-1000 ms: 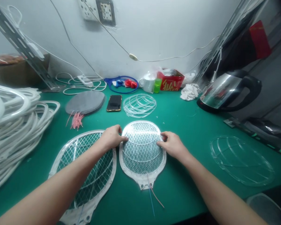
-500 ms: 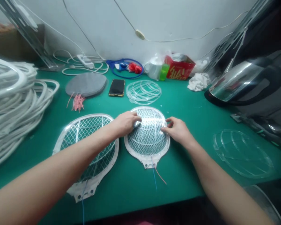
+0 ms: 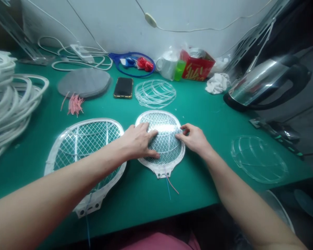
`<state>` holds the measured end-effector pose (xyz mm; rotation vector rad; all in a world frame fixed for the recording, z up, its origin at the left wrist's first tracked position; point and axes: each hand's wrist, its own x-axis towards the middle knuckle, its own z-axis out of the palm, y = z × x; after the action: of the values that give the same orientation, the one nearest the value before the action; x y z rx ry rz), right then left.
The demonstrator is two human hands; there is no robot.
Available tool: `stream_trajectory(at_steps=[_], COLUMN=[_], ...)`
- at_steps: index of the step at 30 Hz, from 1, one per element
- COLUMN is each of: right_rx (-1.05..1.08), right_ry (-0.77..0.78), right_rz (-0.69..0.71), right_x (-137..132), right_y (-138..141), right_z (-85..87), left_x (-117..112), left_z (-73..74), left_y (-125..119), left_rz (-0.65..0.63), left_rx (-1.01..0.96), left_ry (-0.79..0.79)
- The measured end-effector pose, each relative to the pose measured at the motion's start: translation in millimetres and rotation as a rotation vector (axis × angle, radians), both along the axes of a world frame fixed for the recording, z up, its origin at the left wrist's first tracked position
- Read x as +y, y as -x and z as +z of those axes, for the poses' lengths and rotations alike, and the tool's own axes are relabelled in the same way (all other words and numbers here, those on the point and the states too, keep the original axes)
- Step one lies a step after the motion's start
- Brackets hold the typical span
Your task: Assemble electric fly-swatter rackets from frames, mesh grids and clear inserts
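Under my hands lies a white-framed, racket-shaped electric swatter head with layered metal mesh (image 3: 168, 137), its handle end pointing toward me. My left hand (image 3: 138, 140) lies flat across the left half of the mesh, fingers spread. My right hand (image 3: 193, 139) rests its fingertips on the right side of the mesh. A blue and a red wire (image 3: 169, 184) trail from the frame's lower end. A second white-framed mesh racket head (image 3: 83, 147) lies to the left, partly hidden under my left forearm.
Beyond the rackets are stacked transparent grids (image 3: 155, 93), a phone (image 3: 123, 88), a grey pad (image 3: 83, 82) and pink wires (image 3: 74, 104). White frames (image 3: 7, 104) pile up at left. A transparent grid (image 3: 258, 159) and steel kettle (image 3: 266, 83) stand right.
My left hand has slid further onto the mesh and flattened, and my right hand has shifted slightly. The camera view has tilted, showing more of the table's near edge.
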<state>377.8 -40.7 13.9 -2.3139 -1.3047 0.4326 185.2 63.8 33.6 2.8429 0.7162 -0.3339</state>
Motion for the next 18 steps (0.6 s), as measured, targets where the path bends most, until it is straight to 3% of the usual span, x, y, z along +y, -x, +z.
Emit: stream_trajectory(at_steps=[7,18], right_rx=[0.042,0.117], right_ry=[0.008,0.001], right_rz=[0.016,0.029], right_x=[0.9,1.8], right_y=[-1.1,-8.4], right_z=[3.6,1.2], left_x=[1.8,2.4], left_z=[-1.7,-13.8], left_y=[2.2,6.5], left_rz=[0.030,0.010], left_rx=[-0.030,-0.110], left_ry=[0.067,0.025])
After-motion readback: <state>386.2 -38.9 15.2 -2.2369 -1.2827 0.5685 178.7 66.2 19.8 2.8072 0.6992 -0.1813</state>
